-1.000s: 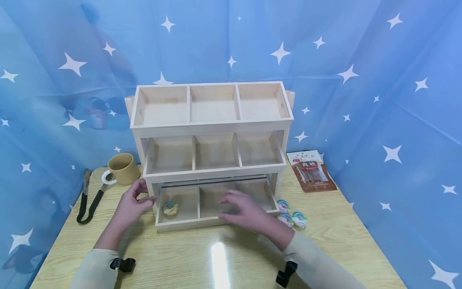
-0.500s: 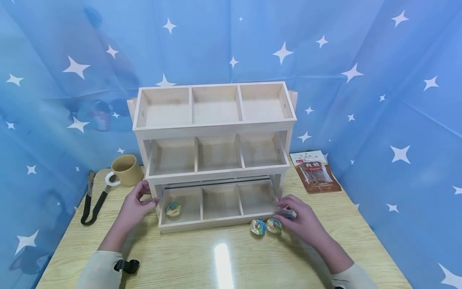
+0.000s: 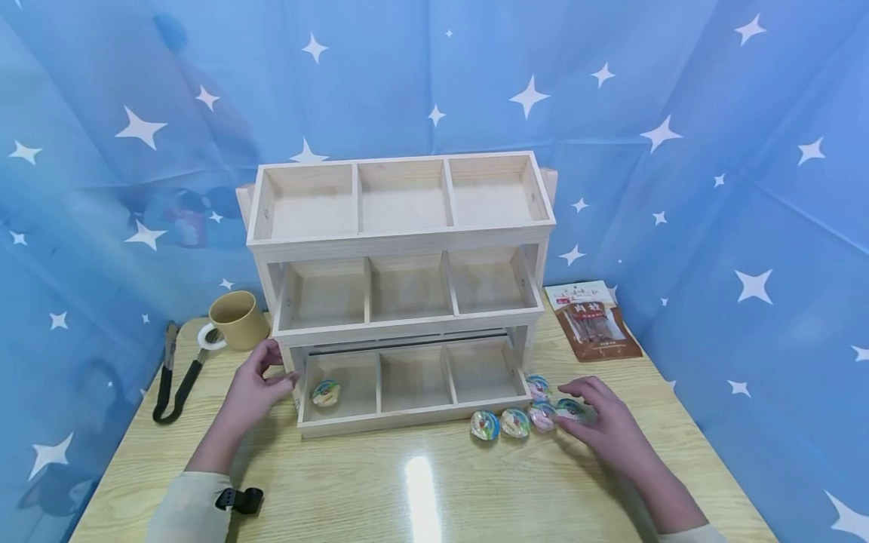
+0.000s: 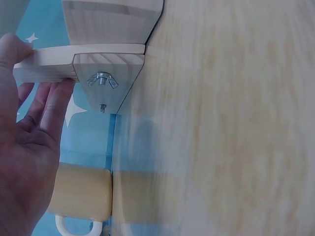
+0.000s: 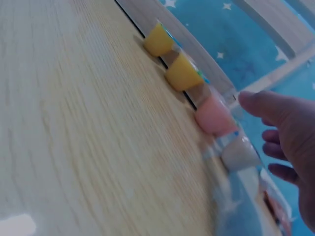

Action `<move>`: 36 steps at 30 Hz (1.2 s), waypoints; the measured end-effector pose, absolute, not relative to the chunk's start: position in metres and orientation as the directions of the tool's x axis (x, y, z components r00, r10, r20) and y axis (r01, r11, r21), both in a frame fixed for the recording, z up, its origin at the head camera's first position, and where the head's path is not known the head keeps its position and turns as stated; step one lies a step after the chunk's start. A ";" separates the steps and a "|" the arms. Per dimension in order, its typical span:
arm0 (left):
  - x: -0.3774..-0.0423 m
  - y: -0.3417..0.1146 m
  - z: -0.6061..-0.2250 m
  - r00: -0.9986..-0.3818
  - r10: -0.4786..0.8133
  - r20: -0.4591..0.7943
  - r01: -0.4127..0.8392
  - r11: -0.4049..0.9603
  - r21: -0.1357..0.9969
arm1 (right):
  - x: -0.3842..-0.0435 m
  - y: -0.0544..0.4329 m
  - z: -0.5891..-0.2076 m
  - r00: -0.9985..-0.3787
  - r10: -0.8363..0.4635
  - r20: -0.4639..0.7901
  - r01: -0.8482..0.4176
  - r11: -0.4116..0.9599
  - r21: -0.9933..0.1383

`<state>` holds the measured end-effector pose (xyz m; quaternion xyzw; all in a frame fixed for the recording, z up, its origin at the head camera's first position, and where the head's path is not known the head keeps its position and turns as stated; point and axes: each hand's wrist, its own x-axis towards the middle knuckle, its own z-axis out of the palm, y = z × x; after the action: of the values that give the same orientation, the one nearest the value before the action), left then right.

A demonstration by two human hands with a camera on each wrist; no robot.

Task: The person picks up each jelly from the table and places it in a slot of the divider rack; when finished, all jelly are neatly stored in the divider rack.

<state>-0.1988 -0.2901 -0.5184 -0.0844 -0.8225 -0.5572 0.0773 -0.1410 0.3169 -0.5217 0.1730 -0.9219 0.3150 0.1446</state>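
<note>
My left hand point(image 3: 251, 388) holds the left upright of the three-tier wooden rack point(image 3: 400, 237); in the left wrist view, thumb and fingers point(image 4: 56, 110) lie on opposite sides of the wood, near a wing nut point(image 4: 101, 78). A small jelly cup point(image 3: 326, 393) with a printed lid sits in the bottom tier's left compartment. Several more cups stand by the rack's front right corner, among them a blue-lidded one point(image 3: 485, 426). Beside these my right hand point(image 3: 607, 426) hovers, thumb and fingers parted, nothing between them. The right wrist view shows yellow cups point(image 5: 183, 73), a pink one point(image 5: 215, 115) and a whitish one point(image 5: 239, 153).
A tan mug point(image 3: 239, 320) with a white handle stands left of the rack, beside black-handled tongs point(image 3: 178, 388). At the back right lies a brown snack packet point(image 3: 593, 323). Behind the wooden table point(image 3: 326, 483) hangs a blue star-patterned curtain point(image 3: 713, 188).
My right hand has moved from over the bottom middle compartment to the right, then drawn off the cups. Cups now line up along the front right corner. My left hand keeps its hold.
</note>
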 end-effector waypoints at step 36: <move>-0.197 -0.288 -0.514 -0.978 0.040 0.207 0.206 0.393 0.896 | -0.136 0.337 -0.533 -0.943 -0.132 0.307 -0.310 0.687 -0.657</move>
<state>-0.1971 -0.2877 -0.5140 -0.0740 -0.8312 -0.5457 0.0758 -0.1364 0.3371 -0.5329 0.1212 -0.9107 0.3767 0.1185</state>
